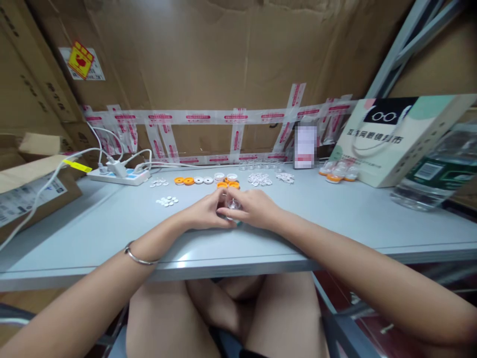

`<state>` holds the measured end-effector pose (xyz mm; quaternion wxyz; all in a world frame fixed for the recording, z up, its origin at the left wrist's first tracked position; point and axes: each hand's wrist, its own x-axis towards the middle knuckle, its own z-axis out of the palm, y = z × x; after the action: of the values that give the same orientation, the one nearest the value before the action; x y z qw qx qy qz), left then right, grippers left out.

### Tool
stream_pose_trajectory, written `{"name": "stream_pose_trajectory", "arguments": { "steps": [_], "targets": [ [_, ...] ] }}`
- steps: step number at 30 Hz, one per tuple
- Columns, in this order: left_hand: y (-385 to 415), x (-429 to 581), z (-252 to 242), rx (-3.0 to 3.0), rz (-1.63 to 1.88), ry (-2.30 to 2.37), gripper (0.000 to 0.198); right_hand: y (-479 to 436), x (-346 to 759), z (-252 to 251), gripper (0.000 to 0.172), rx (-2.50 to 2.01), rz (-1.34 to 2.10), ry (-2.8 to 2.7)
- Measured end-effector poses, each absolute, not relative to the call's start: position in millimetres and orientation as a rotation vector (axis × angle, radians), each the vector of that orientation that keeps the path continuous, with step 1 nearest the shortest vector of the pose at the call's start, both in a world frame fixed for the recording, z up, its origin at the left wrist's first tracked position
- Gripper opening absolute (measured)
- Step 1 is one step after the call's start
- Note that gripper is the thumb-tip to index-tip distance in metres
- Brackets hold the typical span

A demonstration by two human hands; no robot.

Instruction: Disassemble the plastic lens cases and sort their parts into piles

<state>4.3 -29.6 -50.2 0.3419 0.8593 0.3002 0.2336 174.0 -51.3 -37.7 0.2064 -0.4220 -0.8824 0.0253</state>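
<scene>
Both hands meet at the middle of the grey table (112, 223). My left hand (204, 213) and my right hand (250, 208) pinch a small clear glass vial (233, 205) between their fingertips, just above the tabletop. A silver bangle sits on my left wrist. Just behind the hands lie orange caps (228, 184) and white round caps (203, 180). Small white discs (167, 201) lie in a loose group to the left of the hands.
A white power strip (117, 175) with plugs and cables sits at the back left, next to a cardboard box (30, 191). More white discs (260, 178), orange-capped vials (335, 172), a printed paper bag (395, 139) and a plastic water bottle (436, 174) stand at the back right. Taped cardboard forms the back wall.
</scene>
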Motion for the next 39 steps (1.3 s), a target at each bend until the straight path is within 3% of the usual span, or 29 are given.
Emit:
{"name": "stream_pose_trajectory", "arguments": {
  "steps": [3,6,9,16,21,27,33,35,39],
  "targets": [
    [-29,4,-51,2.212,0.618,0.736,0.044,-53,176,-33,0.016,-1.031,0.167,-2.494],
    [-30,5,-50,2.197,0.566,0.715,0.058,-55,176,-29,0.028,-1.003,0.126,-2.443],
    [-31,5,-48,2.191,0.553,0.755,0.048,-55,174,-31,0.039,-1.161,0.09,-2.461],
    [-33,4,-47,2.251,0.584,0.772,0.033,-53,178,-34,0.014,-0.897,0.175,-2.565],
    [-33,4,-46,2.233,0.591,0.701,0.057,-56,180,-30,0.017,-0.786,0.298,-2.481],
    [-34,4,-45,2.194,0.54,0.787,0.054,-45,192,-23,0.016,-0.796,0.37,-2.204],
    [-35,0,-43,2.172,0.504,0.795,0.053,41,261,-6,0.028,-1.309,0.127,-1.784],
    [-34,-1,-43,2.179,0.503,0.796,0.051,71,284,-10,0.027,-1.605,-0.073,-1.843],
    [-33,-2,-45,2.168,0.501,0.778,0.051,103,303,-32,0.021,-1.723,-0.13,-1.919]
  ]
}}
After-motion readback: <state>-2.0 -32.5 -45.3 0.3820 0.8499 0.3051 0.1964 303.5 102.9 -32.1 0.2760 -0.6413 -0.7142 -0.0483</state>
